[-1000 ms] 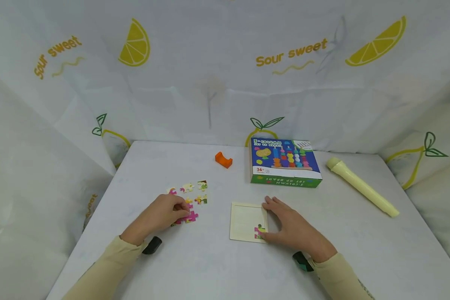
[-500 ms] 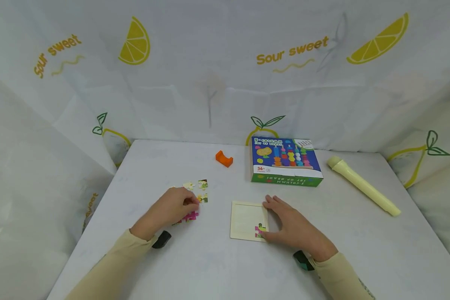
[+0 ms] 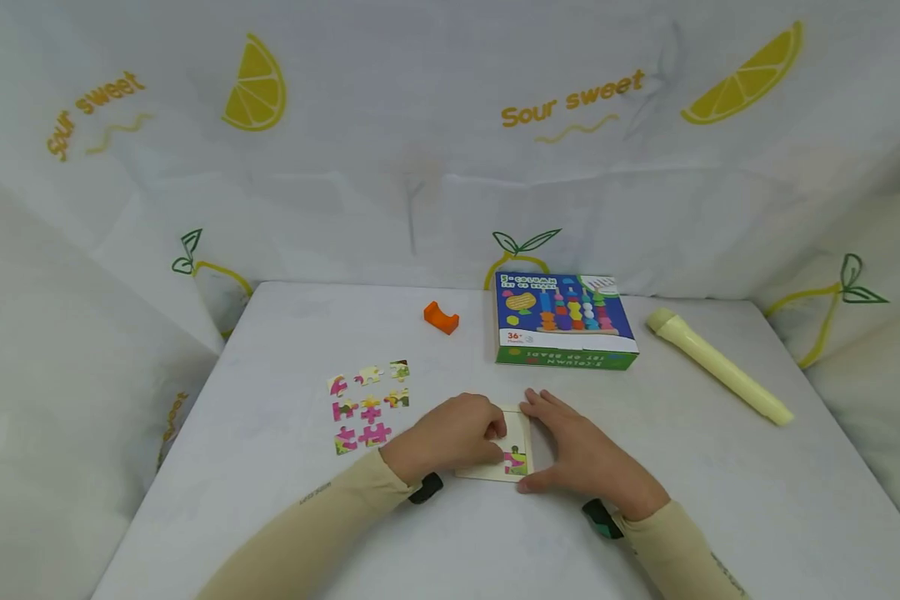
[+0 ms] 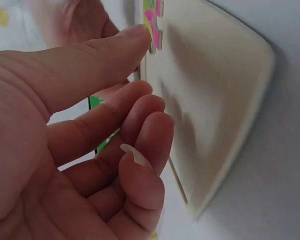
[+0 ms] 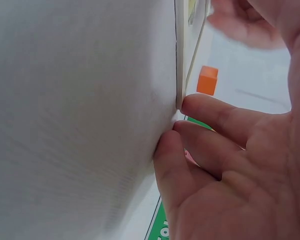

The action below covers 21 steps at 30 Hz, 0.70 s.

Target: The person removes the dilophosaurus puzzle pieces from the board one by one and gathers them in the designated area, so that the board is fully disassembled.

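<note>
A pale wooden puzzle tray (image 3: 517, 425) lies on the table with a pink, yellow and green puzzle piece (image 3: 517, 462) at its lower right corner. My right hand (image 3: 588, 458) holds the tray along its right side, index fingertip at the far corner and thumb at the near one. Over the tray's left part is my left hand (image 3: 453, 433), hiding much of it. The left wrist view shows those fingers loosely curled, nothing between them and the thumb, whose tip is right by the piece. Several loose puzzle pieces (image 3: 375, 434) lie in rows to the left.
Behind the tray stands a blue and green bead-set box (image 3: 566, 321). An orange notched block (image 3: 441, 318) lies left of the box, a pale yellow microphone-shaped stick (image 3: 720, 367) to its right. A white printed cloth (image 3: 345, 208) hangs behind the table.
My left hand has moved right from the loose pieces to the tray, uncovering those pieces. My right thumb has slid from the tray's piece to the near corner; the right hand otherwise stays.
</note>
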Each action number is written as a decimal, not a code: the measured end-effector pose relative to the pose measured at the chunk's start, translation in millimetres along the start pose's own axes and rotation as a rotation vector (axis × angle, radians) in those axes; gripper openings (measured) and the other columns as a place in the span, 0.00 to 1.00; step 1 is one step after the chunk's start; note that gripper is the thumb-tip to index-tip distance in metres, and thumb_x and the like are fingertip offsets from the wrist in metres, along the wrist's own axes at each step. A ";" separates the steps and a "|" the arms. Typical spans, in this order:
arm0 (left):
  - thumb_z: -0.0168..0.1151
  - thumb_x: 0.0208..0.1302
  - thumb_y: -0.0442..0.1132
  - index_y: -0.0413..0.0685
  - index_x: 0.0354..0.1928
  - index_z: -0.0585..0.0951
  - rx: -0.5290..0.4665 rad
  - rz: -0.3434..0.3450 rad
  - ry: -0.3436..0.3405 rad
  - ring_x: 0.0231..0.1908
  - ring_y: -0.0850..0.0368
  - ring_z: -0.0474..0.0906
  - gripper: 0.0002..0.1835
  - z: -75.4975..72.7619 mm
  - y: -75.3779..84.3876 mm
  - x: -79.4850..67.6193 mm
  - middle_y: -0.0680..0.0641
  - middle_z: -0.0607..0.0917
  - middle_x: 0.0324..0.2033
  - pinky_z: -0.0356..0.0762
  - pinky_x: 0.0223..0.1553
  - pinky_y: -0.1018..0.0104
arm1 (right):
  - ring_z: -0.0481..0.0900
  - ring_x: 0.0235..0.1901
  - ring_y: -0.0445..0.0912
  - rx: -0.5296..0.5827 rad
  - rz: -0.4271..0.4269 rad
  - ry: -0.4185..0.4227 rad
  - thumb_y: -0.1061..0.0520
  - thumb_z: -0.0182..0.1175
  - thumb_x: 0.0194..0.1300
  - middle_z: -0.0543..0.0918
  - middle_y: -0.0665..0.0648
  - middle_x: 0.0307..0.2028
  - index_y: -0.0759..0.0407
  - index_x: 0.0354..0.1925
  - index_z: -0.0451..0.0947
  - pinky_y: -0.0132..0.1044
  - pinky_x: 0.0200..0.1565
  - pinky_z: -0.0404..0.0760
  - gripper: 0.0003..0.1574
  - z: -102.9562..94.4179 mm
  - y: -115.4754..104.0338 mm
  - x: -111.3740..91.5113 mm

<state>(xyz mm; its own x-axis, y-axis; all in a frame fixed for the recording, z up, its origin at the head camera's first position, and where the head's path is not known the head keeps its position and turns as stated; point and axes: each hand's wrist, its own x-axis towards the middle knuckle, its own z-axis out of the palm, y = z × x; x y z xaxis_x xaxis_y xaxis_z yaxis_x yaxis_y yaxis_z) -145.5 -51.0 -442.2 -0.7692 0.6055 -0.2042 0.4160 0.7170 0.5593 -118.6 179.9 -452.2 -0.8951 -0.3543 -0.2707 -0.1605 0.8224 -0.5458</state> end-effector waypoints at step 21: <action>0.82 0.62 0.46 0.53 0.40 0.91 -0.022 0.021 -0.026 0.33 0.65 0.75 0.10 10.9 15.2 8.9 0.59 0.81 0.28 0.73 0.37 0.72 | 0.54 0.85 0.63 -0.005 -0.028 0.021 0.32 0.88 0.43 0.62 0.57 0.85 0.57 0.80 0.68 0.68 0.78 0.63 0.73 1.5 0.2 0.3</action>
<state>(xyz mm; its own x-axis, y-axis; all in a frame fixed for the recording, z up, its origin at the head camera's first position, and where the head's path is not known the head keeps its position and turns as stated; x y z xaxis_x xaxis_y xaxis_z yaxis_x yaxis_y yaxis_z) -140.8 -31.0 -444.2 -0.7473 0.6293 -0.2132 0.4205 0.6964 0.5815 -118.2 179.3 -453.6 -0.8989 -0.3678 -0.2382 -0.1879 0.8146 -0.5487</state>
